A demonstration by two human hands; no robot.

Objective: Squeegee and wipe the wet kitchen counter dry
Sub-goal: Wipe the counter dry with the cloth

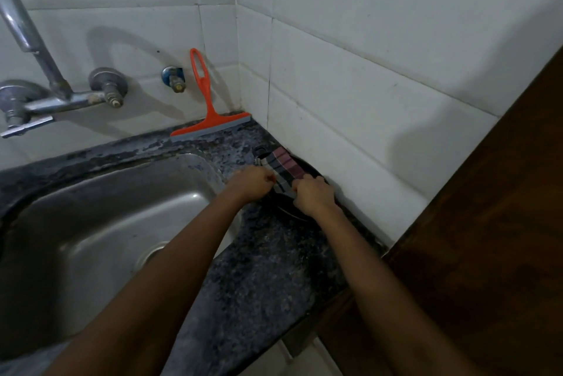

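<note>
Beside right wall (365, 101) | left hand (251, 182), right hand (313, 194) both clamped on cloth (283, 167) | squeegee (210, 125) at back edge

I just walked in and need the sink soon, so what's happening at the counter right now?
A person is holding a checked cloth with both hands. The left hand and right hand each grip an edge of it over a dark round dish on the counter near the corner. The orange squeegee leans untouched against the tiled wall behind the sink.
</note>
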